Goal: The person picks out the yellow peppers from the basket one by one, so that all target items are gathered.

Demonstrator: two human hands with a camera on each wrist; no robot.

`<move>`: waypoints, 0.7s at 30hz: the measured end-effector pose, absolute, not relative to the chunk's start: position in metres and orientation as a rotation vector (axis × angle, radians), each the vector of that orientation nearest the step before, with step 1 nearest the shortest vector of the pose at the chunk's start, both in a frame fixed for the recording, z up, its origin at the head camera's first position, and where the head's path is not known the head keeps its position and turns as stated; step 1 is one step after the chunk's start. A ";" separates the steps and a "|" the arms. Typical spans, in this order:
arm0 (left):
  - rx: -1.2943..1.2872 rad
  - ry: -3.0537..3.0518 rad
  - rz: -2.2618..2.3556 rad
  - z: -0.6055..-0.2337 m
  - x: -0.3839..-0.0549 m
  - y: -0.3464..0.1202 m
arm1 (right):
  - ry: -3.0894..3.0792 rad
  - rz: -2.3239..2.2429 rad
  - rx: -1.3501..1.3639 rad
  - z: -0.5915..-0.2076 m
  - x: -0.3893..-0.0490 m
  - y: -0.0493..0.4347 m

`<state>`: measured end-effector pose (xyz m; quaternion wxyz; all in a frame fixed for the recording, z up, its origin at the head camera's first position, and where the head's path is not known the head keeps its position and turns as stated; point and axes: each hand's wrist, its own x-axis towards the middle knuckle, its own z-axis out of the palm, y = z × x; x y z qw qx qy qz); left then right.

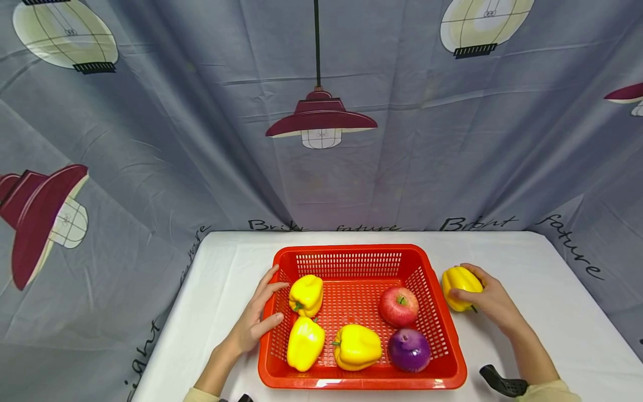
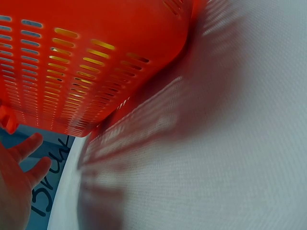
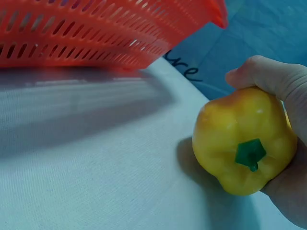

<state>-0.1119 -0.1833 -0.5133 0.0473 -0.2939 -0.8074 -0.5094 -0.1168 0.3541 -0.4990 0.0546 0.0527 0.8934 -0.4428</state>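
In the head view, a red plastic basket (image 1: 361,383) stands on the white table. Inside it on the left and middle lie yellow bell peppers (image 1: 306,343), three in all. A red apple (image 1: 399,307) and a purple onion (image 1: 409,350) sit at its right side. My right hand (image 1: 489,298) grips another yellow bell pepper (image 1: 458,286) just right of the basket; in the right wrist view its green stem faces the camera. With fingers spread, my left hand (image 1: 256,318) rests at the basket's left rim.
White cloth covers the table (image 1: 567,335) around the basket. Behind and beside it hangs a grey curtain (image 1: 417,167) printed with lamps and lettering. A black strap end (image 1: 502,382) sticks out near the right wrist.
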 end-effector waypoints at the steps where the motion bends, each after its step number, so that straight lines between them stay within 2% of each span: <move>1: -0.895 -2.462 -1.556 -0.513 -0.112 -0.183 | 2.715 -1.342 0.162 -0.500 -0.117 0.354; 21: -0.882 -2.472 -1.553 -0.513 -0.111 -0.183 | 2.754 -1.260 0.128 -0.501 -0.125 0.349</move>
